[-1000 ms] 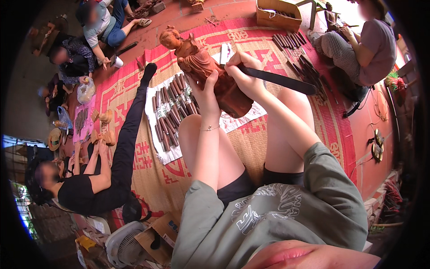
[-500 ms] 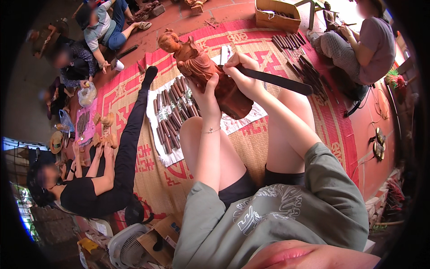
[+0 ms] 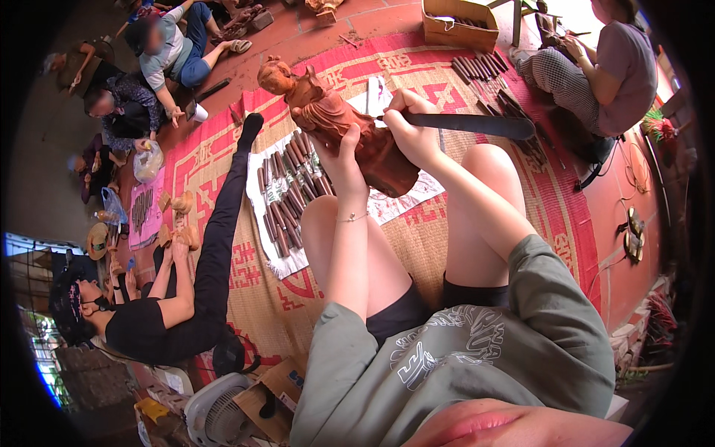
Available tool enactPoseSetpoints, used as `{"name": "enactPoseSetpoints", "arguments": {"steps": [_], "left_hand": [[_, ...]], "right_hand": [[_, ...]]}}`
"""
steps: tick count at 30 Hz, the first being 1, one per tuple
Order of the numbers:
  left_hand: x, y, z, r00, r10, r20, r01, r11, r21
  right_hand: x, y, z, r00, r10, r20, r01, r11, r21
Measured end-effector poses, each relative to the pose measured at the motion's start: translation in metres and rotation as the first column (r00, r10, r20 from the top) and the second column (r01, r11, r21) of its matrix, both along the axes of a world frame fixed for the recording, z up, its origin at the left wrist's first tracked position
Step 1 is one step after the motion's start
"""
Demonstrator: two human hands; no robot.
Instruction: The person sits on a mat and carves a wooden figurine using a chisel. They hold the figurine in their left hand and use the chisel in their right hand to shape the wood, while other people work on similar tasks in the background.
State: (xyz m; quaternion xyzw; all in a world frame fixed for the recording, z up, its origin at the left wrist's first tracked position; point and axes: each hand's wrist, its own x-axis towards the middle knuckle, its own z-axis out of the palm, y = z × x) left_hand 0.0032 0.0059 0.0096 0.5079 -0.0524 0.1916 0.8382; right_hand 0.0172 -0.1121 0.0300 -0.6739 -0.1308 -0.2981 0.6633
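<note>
A reddish-brown carved wooden statue (image 3: pixel 325 112) of a robed figure is tilted in front of me, its head toward the upper left and its base above my knees. My left hand (image 3: pixel 342 160) is closed around its lower side, thumb on the front. In my right hand (image 3: pixel 415 135) is a carving knife (image 3: pixel 480 126) with a long, flat, dark handle pointing right. The knife's thin tip meets the statue's robe near the middle. Under the statue, a white cloth (image 3: pixel 287 267) bears rows of wooden-handled carving tools (image 3: pixel 283 216).
A red and tan woven mat (image 3: pixel 417 223) lies beneath me. More tools (image 3: pixel 480 68) are spread at the far right, by a cardboard box (image 3: pixel 458 30). A person (image 3: pixel 149 320) in black sits at left, leg stretched along the mat. Another person (image 3: pixel 622 67) sits at right. A fan (image 3: pixel 220 417) stands at lower left.
The carving knife's handle has swung from slanting down to nearly level, and my right hand has turned with it. The statue has shifted slightly; my left hand still holds it.
</note>
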Motion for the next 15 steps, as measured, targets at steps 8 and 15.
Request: {"name": "enactPoseSetpoints", "arguments": {"steps": [8, 15], "left_hand": [[-0.0018, 0.0013, 0.0019, 0.992, -0.124, 0.011, 0.124, 0.990, -0.064], [0.0001, 0.0013, -0.0048, 0.996, -0.056, 0.065, 0.056, 0.998, 0.002]], "right_hand": [[0.0062, 0.0008, -0.0062, 0.984, 0.177, -0.028, -0.176, 0.984, 0.027], [0.0032, -0.0012, -0.0027, 0.991, 0.127, -0.045, -0.127, 0.992, -0.004]]}}
